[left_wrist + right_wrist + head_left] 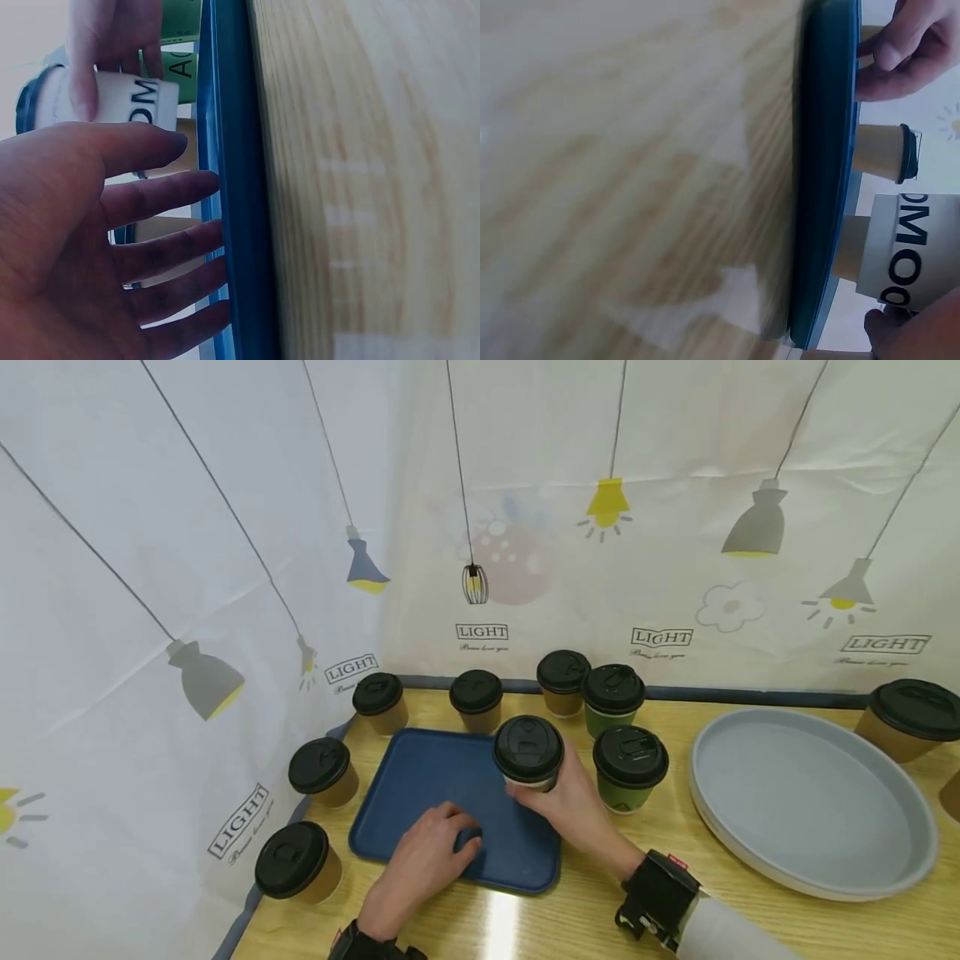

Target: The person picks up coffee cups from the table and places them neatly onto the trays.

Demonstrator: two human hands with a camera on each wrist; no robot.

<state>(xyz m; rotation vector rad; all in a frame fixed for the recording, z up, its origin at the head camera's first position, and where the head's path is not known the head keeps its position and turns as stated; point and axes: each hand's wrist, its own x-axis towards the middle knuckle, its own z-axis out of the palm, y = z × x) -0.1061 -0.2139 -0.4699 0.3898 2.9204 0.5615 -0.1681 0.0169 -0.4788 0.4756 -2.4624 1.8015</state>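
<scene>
My right hand (573, 797) grips a white paper cup (534, 783) with a black lid (528, 747), over the right side of a blue tray (405, 777). Large dark letters show on the white cup (922, 251) in the right wrist view. My left hand (426, 852) is over the front of the tray, nothing held. Its fingers are loosely extended in the left wrist view, the fingertips (206, 184) right at the tray's rim (240, 187). Just right of my right hand stands a green cup (624, 793) with a black lid.
Behind the tray are another green cup (611, 722) and brown cups (480, 720), all black-lidded. Two brown cups (333, 785) (321, 881) line the left side. A round grey tray (813, 802) lies at right, beside a brown cup (892, 735). A printed sheet (525, 435) rises behind.
</scene>
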